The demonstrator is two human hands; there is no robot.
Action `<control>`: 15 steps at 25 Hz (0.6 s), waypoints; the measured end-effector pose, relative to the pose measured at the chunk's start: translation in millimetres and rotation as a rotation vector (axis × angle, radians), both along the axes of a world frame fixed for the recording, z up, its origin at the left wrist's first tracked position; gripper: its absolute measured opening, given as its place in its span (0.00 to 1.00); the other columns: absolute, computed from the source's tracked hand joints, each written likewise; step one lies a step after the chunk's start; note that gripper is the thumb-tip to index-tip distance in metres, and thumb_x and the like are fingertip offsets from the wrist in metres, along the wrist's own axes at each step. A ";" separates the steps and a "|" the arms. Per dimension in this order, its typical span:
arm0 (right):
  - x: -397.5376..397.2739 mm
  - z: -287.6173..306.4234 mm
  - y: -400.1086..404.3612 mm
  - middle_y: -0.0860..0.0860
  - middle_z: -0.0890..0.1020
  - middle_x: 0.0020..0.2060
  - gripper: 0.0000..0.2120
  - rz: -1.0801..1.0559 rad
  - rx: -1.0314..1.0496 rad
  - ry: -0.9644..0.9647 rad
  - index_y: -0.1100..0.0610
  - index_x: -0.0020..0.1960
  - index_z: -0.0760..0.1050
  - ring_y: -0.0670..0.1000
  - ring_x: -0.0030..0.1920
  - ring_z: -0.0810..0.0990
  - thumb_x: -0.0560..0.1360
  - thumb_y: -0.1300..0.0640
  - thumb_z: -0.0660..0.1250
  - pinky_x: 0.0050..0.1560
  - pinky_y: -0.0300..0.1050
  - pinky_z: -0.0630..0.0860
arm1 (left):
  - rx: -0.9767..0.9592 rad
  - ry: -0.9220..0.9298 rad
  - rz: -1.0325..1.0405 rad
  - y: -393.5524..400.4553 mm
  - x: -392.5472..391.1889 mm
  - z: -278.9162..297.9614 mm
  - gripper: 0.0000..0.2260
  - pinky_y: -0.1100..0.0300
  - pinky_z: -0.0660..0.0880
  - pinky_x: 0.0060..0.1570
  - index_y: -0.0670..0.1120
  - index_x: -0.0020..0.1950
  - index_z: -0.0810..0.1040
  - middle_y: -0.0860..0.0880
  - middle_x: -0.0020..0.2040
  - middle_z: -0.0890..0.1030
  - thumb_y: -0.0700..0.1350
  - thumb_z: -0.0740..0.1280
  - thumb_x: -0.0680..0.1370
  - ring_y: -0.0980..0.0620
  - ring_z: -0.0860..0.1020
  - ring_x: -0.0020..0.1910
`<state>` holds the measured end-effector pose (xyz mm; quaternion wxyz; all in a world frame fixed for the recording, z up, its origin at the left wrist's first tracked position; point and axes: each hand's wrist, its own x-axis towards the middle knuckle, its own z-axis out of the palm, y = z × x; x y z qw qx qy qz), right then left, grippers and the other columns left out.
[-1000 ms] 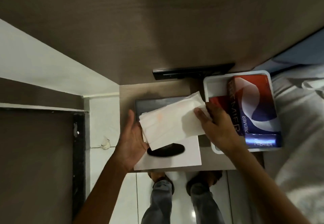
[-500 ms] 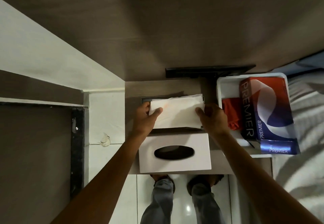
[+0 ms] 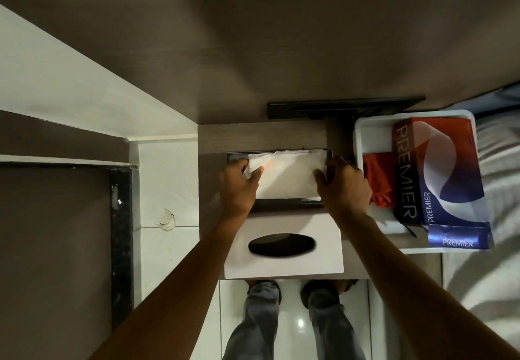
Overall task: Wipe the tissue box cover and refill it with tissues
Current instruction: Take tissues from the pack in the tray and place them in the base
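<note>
A white stack of tissues (image 3: 287, 173) lies in the dark base tray (image 3: 287, 205) of the tissue box on a small wooden table (image 3: 261, 137). My left hand (image 3: 239, 188) grips the stack's left end and my right hand (image 3: 344, 185) grips its right end. The white tissue box cover (image 3: 284, 266), with a dark oval slot, sits on the table just in front of the tray, nearer to me.
A white bin (image 3: 365, 131) at the right holds a red-and-blue PREMIER tissue pack (image 3: 439, 179) and a red cloth (image 3: 378, 179). A black bar (image 3: 346, 107) sits behind the table. Bedding lies at far right, white tiled floor and my legs below.
The tissue stack was lifted off the cover, carried away from me and lowered into the dark base tray. Both hands stayed on its ends.
</note>
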<state>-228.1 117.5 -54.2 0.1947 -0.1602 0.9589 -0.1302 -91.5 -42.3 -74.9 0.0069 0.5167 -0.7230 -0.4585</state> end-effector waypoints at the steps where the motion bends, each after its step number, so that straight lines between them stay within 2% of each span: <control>1: 0.5 -0.1 0.0 0.53 0.86 0.45 0.13 -0.005 0.021 0.011 0.52 0.53 0.80 0.58 0.45 0.86 0.76 0.44 0.72 0.44 0.51 0.83 | -0.001 -0.010 0.002 0.9 1.0 -1.3 0.17 0.52 0.75 0.44 0.33 0.48 0.81 0.41 0.41 0.79 0.48 0.74 0.81 0.40 0.77 0.41; 3: 0.4 -1.6 0.3 0.53 0.86 0.47 0.13 -0.005 0.035 0.017 0.51 0.54 0.79 0.59 0.46 0.86 0.76 0.43 0.72 0.44 0.52 0.83 | -0.007 -0.035 -0.002 0.9 2.8 -1.7 0.15 0.56 0.68 0.43 0.38 0.43 0.78 0.44 0.39 0.75 0.48 0.75 0.80 0.46 0.72 0.38; 5: -0.3 -3.8 0.1 0.54 0.85 0.50 0.15 0.010 0.052 -0.003 0.52 0.57 0.77 0.60 0.48 0.86 0.76 0.43 0.71 0.46 0.54 0.84 | -0.015 -0.041 -0.024 1.5 2.4 -0.1 0.14 0.54 0.72 0.45 0.39 0.46 0.78 0.40 0.42 0.79 0.49 0.75 0.80 0.44 0.77 0.41; 6: -0.8 -4.4 -0.4 0.54 0.85 0.52 0.17 0.006 0.047 -0.022 0.53 0.59 0.75 0.60 0.50 0.86 0.77 0.43 0.71 0.46 0.54 0.84 | -0.034 -0.027 -0.036 3.1 1.7 2.2 0.15 0.52 0.77 0.48 0.38 0.54 0.81 0.38 0.49 0.83 0.50 0.75 0.80 0.42 0.82 0.47; 7: 0.0 -3.6 -0.2 0.55 0.83 0.54 0.20 -0.009 0.021 -0.041 0.54 0.62 0.73 0.60 0.51 0.85 0.77 0.44 0.71 0.46 0.54 0.84 | -0.068 -0.013 -0.045 4.8 1.6 7.1 0.20 0.51 0.81 0.56 0.39 0.64 0.80 0.39 0.60 0.83 0.51 0.75 0.80 0.41 0.83 0.57; 8: 2.3 -1.4 1.5 0.56 0.81 0.57 0.22 -0.025 -0.024 -0.046 0.55 0.64 0.71 0.58 0.52 0.84 0.77 0.45 0.71 0.46 0.53 0.84 | -0.119 -0.003 -0.047 6.9 4.3 11.0 0.26 0.51 0.80 0.64 0.42 0.73 0.75 0.41 0.69 0.79 0.54 0.75 0.81 0.43 0.80 0.66; 9: 6.3 2.7 6.0 0.56 0.79 0.59 0.24 -0.032 -0.083 -0.036 0.57 0.67 0.69 0.57 0.52 0.83 0.77 0.45 0.71 0.43 0.49 0.83 | -0.200 0.002 -0.052 9.0 9.9 16.2 0.30 0.53 0.78 0.69 0.47 0.78 0.70 0.44 0.74 0.75 0.57 0.74 0.81 0.45 0.77 0.72; 11: 21.6 16.8 22.9 0.55 0.76 0.60 0.26 -0.031 -0.215 -0.017 0.58 0.69 0.68 0.51 0.53 0.79 0.78 0.46 0.70 0.42 0.31 0.74 | -0.343 0.026 -0.063 13.8 30.5 28.6 0.29 0.55 0.76 0.68 0.55 0.78 0.67 0.50 0.75 0.72 0.63 0.71 0.80 0.52 0.74 0.73; 12: 34.1 24.3 35.3 0.53 0.75 0.60 0.27 -0.036 -0.273 -0.036 0.56 0.70 0.68 0.48 0.55 0.77 0.77 0.46 0.70 0.44 0.26 0.70 | -0.333 0.048 -0.041 18.7 45.9 32.6 0.28 0.54 0.77 0.68 0.58 0.76 0.67 0.52 0.74 0.72 0.64 0.71 0.80 0.53 0.73 0.72; 14: 64.7 36.7 63.9 0.51 0.74 0.64 0.31 -0.061 -0.337 -0.126 0.54 0.74 0.66 0.46 0.60 0.74 0.76 0.45 0.72 0.53 0.27 0.68 | -0.194 0.056 0.047 36.1 80.8 40.9 0.28 0.48 0.82 0.66 0.62 0.74 0.68 0.53 0.71 0.73 0.66 0.72 0.77 0.52 0.75 0.70; 15: 79.4 40.8 76.0 0.52 0.73 0.66 0.35 -0.082 -0.335 -0.183 0.54 0.75 0.64 0.48 0.63 0.74 0.75 0.45 0.73 0.58 0.32 0.70 | -0.137 0.029 0.076 46.8 97.1 44.8 0.30 0.47 0.82 0.66 0.59 0.74 0.69 0.53 0.71 0.73 0.67 0.73 0.76 0.51 0.75 0.70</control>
